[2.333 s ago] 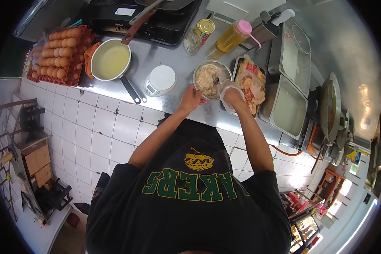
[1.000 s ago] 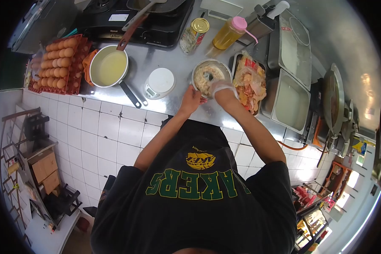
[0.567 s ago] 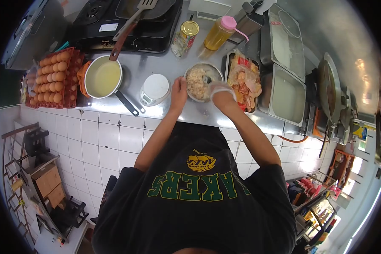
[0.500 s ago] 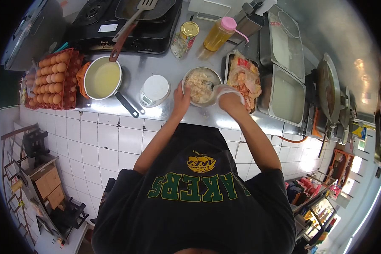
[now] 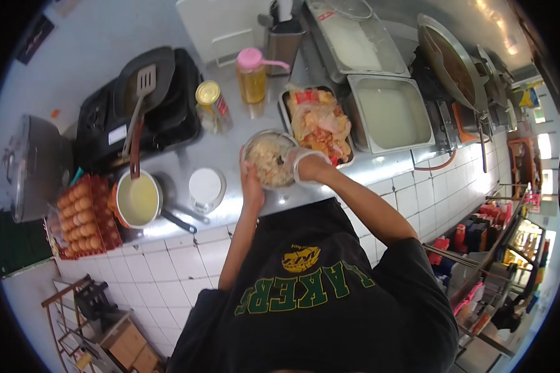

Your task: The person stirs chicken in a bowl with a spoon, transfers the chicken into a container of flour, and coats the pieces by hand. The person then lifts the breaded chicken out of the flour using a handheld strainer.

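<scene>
The left hand (image 5: pixel 251 179) holds the left side of a metal bowl (image 5: pixel 287 140), its fingers curved against the wall. The right hand (image 5: pixel 309 168), in a clear plastic glove (loose at the wrist), reaches over the bowl's right rim into a pale, lumpy mixture (image 5: pixel 266 160); whether its fingers close on anything, I cannot tell. The bowl rests on the steel counter (image 5: pixel 174 171) near its front edge. Just right of it is a tray of raw meat (image 5: pixel 331 129); to the left, a white scale (image 5: pixel 206 185), then a pot (image 5: pixel 139 200) of yellowish liquid and stacked eggs (image 5: pixel 78 214).
</scene>
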`<state>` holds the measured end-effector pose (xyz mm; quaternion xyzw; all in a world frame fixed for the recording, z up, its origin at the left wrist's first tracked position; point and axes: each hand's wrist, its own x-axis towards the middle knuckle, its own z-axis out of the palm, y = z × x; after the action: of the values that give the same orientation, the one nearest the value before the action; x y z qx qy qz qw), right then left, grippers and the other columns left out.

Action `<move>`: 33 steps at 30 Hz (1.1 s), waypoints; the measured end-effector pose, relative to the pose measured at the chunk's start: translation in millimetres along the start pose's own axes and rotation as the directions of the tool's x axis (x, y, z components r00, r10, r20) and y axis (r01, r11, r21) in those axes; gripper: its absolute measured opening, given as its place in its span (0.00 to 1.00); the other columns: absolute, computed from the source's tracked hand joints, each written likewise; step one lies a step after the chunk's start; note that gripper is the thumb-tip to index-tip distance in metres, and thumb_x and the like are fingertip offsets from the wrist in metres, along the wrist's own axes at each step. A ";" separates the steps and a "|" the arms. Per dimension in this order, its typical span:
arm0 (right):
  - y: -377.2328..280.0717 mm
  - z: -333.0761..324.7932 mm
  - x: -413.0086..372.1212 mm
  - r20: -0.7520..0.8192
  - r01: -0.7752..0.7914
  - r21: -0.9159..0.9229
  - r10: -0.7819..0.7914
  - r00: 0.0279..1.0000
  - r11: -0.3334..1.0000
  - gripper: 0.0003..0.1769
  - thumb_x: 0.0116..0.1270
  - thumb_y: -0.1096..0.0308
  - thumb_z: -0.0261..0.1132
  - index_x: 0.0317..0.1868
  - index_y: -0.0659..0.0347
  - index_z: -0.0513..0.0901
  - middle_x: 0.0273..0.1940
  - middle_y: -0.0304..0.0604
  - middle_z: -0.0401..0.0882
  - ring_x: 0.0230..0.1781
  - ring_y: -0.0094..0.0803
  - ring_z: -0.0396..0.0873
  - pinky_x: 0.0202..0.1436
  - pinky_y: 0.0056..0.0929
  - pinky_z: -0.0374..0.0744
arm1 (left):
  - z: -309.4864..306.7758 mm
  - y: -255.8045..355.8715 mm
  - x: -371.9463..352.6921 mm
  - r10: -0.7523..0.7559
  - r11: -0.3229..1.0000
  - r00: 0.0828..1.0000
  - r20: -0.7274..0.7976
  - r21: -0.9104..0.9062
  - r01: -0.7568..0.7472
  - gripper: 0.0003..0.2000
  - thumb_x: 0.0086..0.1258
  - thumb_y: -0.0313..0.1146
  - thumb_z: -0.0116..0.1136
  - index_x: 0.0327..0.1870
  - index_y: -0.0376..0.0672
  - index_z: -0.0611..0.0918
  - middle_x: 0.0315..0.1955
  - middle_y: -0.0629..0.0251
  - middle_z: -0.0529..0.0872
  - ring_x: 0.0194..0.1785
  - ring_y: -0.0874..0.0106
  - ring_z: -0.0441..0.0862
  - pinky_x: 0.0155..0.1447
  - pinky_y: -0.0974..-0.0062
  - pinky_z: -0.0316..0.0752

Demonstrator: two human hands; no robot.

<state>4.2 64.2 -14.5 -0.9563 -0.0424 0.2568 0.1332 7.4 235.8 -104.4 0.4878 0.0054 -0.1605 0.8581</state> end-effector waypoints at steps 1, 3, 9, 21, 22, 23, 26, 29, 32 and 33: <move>0.3 -12.5 -11.2 -0.028 0.049 0.019 -0.049 0.998 0.999 0.14 0.64 0.67 0.56 0.45 0.63 0.82 0.44 0.59 0.83 0.45 0.54 0.82 0.51 0.45 0.79 | 3.2 8.3 -4.2 -0.032 0.999 0.999 -0.040 -0.019 0.031 0.29 0.81 0.50 0.36 0.76 0.45 0.54 0.70 0.56 0.62 0.71 0.62 0.64 0.72 0.64 0.63; 11.6 -36.3 -25.3 -0.062 0.114 0.050 -0.111 0.992 0.992 0.13 0.66 0.67 0.55 0.46 0.62 0.82 0.43 0.59 0.83 0.45 0.53 0.83 0.51 0.45 0.79 | 18.6 30.1 -2.8 -0.060 0.998 0.994 -0.087 -0.019 0.059 0.28 0.81 0.50 0.35 0.76 0.46 0.53 0.69 0.55 0.64 0.70 0.62 0.66 0.70 0.63 0.67; 96.2 -154.9 -87.9 -0.104 0.262 -0.278 -0.300 0.948 0.924 0.12 0.71 0.63 0.53 0.49 0.56 0.78 0.35 0.53 0.82 0.38 0.52 0.83 0.43 0.48 0.79 | 136.4 75.6 26.0 -0.179 0.984 0.978 -0.104 -0.013 0.178 0.27 0.81 0.47 0.39 0.74 0.44 0.56 0.67 0.57 0.67 0.68 0.65 0.69 0.68 0.65 0.70; 302.2 -196.3 -1.1 -0.311 0.231 0.558 -0.058 0.949 0.797 0.11 0.67 0.68 0.59 0.49 0.59 0.76 0.27 0.44 0.75 0.27 0.36 0.75 0.32 0.34 0.75 | 331.8 44.0 203.8 -0.369 0.909 0.916 0.156 0.265 0.320 0.28 0.79 0.54 0.37 0.69 0.42 0.63 0.63 0.59 0.73 0.64 0.63 0.74 0.65 0.61 0.74; 309.2 -196.9 12.1 -0.262 0.168 0.718 0.038 0.964 0.675 0.12 0.65 0.68 0.61 0.48 0.57 0.75 0.27 0.40 0.73 0.26 0.32 0.73 0.29 0.32 0.73 | 343.7 45.6 206.4 -0.366 0.897 0.923 0.122 0.310 0.314 0.27 0.80 0.53 0.34 0.69 0.42 0.63 0.63 0.59 0.74 0.64 0.63 0.74 0.65 0.60 0.74; 319.1 -198.6 23.8 -0.196 0.106 0.846 0.120 0.973 0.523 0.13 0.62 0.69 0.63 0.48 0.56 0.75 0.26 0.36 0.71 0.26 0.28 0.70 0.27 0.30 0.71 | 343.1 40.8 219.0 -0.361 0.897 0.924 0.129 0.318 0.306 0.27 0.80 0.53 0.34 0.69 0.42 0.63 0.63 0.59 0.74 0.64 0.63 0.74 0.65 0.60 0.74; 339.4 -216.6 22.1 -0.044 0.020 0.982 0.122 0.992 0.187 0.15 0.60 0.70 0.66 0.47 0.53 0.74 0.26 0.33 0.69 0.21 0.25 0.66 0.20 0.28 0.66 | 335.5 20.3 254.9 -0.306 0.925 0.937 0.170 0.287 0.250 0.24 0.81 0.52 0.33 0.70 0.50 0.63 0.60 0.61 0.76 0.60 0.65 0.78 0.57 0.57 0.79; 364.5 -210.7 54.3 -0.149 0.096 0.960 0.191 0.970 0.262 0.15 0.59 0.72 0.66 0.45 0.52 0.73 0.23 0.30 0.66 0.16 0.20 0.61 0.14 0.24 0.58 | 337.1 17.8 273.6 -0.291 0.912 0.950 0.110 0.331 0.242 0.23 0.81 0.52 0.33 0.70 0.52 0.63 0.59 0.61 0.76 0.59 0.67 0.79 0.53 0.58 0.80; 378.2 -222.1 56.5 -0.192 0.155 0.962 0.153 0.969 0.222 0.14 0.60 0.72 0.66 0.45 0.51 0.73 0.23 0.29 0.66 0.14 0.18 0.60 0.12 0.22 0.54 | 336.2 17.4 291.0 -0.245 0.904 0.967 0.067 0.377 0.202 0.23 0.81 0.51 0.34 0.70 0.51 0.62 0.59 0.60 0.76 0.58 0.68 0.79 0.48 0.59 0.82; 380.8 -225.9 55.1 -0.181 0.145 0.965 0.153 0.972 0.217 0.14 0.60 0.72 0.66 0.45 0.51 0.73 0.23 0.29 0.66 0.14 0.18 0.60 0.12 0.22 0.54 | 333.4 15.8 296.8 -0.253 0.901 0.966 0.059 0.377 0.213 0.23 0.81 0.51 0.34 0.70 0.51 0.62 0.59 0.60 0.76 0.58 0.68 0.79 0.48 0.59 0.82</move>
<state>170.1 -346.1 41.9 -0.6847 0.1461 0.1110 0.7054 244.3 -116.5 34.3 0.6262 -0.0120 -0.2860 0.7252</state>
